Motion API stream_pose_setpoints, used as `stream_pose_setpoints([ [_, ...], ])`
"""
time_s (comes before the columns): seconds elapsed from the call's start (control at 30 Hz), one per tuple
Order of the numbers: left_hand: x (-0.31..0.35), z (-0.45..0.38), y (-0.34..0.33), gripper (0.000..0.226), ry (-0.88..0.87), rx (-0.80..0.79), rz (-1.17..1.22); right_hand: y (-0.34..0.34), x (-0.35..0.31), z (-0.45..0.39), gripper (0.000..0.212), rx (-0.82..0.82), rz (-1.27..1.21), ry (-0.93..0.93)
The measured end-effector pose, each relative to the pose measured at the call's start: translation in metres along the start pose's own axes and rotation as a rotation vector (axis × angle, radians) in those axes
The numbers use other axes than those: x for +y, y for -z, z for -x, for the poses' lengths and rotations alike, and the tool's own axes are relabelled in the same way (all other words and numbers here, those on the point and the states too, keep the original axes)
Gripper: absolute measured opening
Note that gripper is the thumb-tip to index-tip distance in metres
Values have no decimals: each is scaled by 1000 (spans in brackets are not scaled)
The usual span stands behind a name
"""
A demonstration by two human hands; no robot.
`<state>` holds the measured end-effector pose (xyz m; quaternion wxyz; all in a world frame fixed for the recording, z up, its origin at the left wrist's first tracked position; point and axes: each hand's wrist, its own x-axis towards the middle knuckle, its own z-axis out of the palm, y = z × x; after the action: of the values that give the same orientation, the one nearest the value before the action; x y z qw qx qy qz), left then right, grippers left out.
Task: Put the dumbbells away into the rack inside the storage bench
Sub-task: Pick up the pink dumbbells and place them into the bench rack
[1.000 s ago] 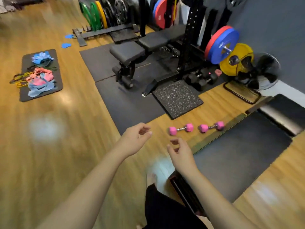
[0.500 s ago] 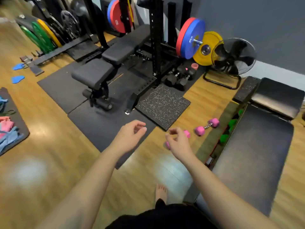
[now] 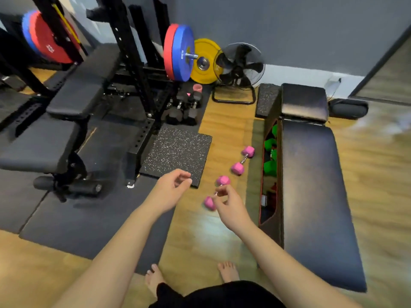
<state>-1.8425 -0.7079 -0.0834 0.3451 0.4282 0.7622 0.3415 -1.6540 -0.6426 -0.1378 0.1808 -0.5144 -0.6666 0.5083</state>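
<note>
Here, two pink dumbbells lie on the wooden floor (image 3: 222, 121) just left of the storage bench (image 3: 311, 185). The near pink dumbbell (image 3: 223, 180) has its long axis running diagonally, one head toward me and to the left, the other away and to the right; its handle is partly hidden by my right hand (image 3: 231, 207). The far pink dumbbell (image 3: 242, 160) lies on the same diagonal, almost end to end with the first but apart from it, its far head close to the olive mat (image 3: 255, 134) along the bench side.

My right hand sits over the near dumbbell's handle, fingers curled narrowly with thumb and forefinger nearly pinched; I cannot tell whether they touch the handle. My left hand (image 3: 171, 190) is held loosely half-curled and empty, over the edge of the speckled rubber tile (image 3: 178, 152).

The bench's side is open, and green dumbbells (image 3: 270, 155) sit in the rack inside. Beyond stand a black floor fan (image 3: 240, 65), a yellow plate (image 3: 204, 61), red and blue plates (image 3: 178, 52) on a bar, black dumbbells (image 3: 184, 110) and a padded workout bench (image 3: 66, 112). My bare feet (image 3: 228, 271) stand on the floor before the dumbbells.
</note>
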Motion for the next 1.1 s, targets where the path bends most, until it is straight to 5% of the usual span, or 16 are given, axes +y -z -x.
stream_pose_setpoints([
  [0.17, -22, -33, 42, 13, -107, -192, -102, -40, -23, 3, 15, 233, -82, -89],
  [0.47, -33, -93, 44, 18, -184, -405, -135, -52, -25, 16, 23, 357, -108, -234],
  [0.73, -29, -172, 0, 10, -134, -459, -168, -28, -11, -67, 18, 320, -123, -276],
  [1.1, -25, -283, -85, 10, 200, -436, -43, 32, 25, -220, 13, 165, -10, -321],
])
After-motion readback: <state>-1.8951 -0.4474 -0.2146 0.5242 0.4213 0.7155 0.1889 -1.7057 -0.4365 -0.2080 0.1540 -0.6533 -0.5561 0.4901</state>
